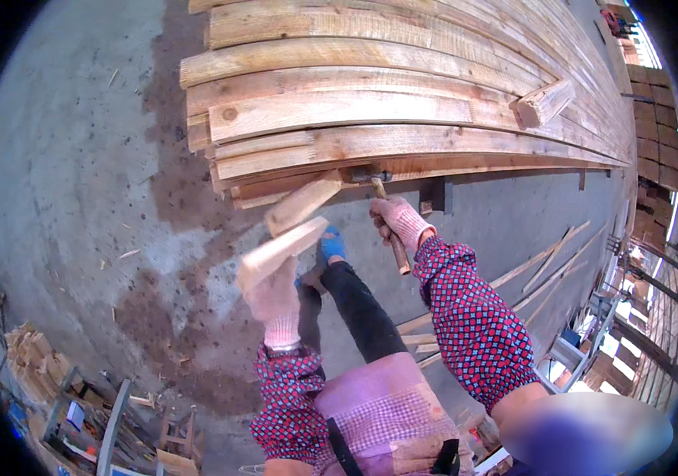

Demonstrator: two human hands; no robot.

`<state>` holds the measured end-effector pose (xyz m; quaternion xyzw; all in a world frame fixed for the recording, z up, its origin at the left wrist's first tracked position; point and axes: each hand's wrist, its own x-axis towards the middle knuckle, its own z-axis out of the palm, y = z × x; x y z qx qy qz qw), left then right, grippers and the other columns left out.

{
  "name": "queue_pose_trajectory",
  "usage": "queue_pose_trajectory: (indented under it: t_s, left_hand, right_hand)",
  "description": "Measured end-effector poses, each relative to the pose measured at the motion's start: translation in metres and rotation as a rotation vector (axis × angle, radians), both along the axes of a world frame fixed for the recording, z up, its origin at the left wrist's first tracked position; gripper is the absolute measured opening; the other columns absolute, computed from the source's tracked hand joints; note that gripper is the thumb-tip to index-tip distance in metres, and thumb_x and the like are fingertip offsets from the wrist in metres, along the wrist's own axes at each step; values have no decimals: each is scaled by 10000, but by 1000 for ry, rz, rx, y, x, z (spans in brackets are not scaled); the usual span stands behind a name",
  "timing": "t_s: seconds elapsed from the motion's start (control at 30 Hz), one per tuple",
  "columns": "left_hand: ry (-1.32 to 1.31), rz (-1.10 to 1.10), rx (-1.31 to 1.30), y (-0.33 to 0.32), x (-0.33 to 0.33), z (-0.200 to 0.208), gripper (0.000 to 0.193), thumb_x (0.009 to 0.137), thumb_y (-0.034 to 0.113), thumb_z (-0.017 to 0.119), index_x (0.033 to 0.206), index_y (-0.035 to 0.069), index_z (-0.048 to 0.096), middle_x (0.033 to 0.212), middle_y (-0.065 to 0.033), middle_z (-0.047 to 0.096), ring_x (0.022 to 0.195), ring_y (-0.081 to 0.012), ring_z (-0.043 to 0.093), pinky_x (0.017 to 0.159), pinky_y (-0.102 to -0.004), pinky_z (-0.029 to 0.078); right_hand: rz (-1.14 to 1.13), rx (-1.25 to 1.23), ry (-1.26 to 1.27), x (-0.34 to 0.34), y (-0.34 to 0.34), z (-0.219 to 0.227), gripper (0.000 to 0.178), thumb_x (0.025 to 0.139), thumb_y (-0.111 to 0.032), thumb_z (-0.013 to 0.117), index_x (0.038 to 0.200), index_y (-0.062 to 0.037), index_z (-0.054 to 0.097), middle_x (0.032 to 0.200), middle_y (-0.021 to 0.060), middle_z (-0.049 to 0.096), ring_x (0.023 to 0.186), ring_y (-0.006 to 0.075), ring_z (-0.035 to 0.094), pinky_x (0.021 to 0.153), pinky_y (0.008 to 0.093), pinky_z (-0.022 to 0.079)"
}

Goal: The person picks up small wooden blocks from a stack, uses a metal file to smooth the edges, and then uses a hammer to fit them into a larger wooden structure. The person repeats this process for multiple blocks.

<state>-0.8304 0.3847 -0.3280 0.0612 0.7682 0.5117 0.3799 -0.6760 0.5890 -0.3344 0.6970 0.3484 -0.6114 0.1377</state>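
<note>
My left hand, in a pale knitted glove, is closed around a short wooden piece, slightly blurred. Just beyond it, a second short wooden piece slants up to the near edge of the plank stack; whether the two are joined I cannot tell. A hammer is gripped by its wooden handle in my gloved right hand. Its dark metal head is up against the stack's near side, close to the end of the second piece.
A loose wood block lies on top of the stack. Thin wooden strips rest on the concrete floor to the right. Offcuts are piled at the lower left, near a metal frame. My blue shoe is below the stack's edge.
</note>
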Motion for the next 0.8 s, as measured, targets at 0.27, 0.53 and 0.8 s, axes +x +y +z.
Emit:
queue_pose_trajectory:
  t_s: [0.27, 0.53, 0.8]
  left_hand:
    - [-272, 155, -132, 29, -33, -108, 522, 803, 267, 732, 1224, 47, 516, 1048, -58, 583, 872, -203, 552, 763, -343, 482]
    - [-369, 399, 217, 59, -20, -155, 414, 831, 103, 668, 1194, 3, 497, 1166, -84, 509, 1052, -213, 511, 898, -365, 493]
    - [-766, 1021, 404, 99, -12, -84, 425, 845, 70, 648, 1234, -5, 497, 1172, -67, 551, 1051, -162, 528, 908, -306, 443]
  right_hand:
    - [166, -10, 11, -12, 11, 3, 255, 880, -243, 505, 776, -16, 561, 608, 94, 524, 469, 194, 504, 456, 368, 454]
    - [228, -149, -83, -35, 31, 12, 242, 904, -319, 528, 788, -110, 564, 542, -12, 496, 413, 135, 460, 409, 308, 438]
    - [257, -222, -84, -26, 44, 9, 267, 930, -271, 482, 742, -92, 548, 555, 15, 491, 439, 160, 456, 440, 343, 433]
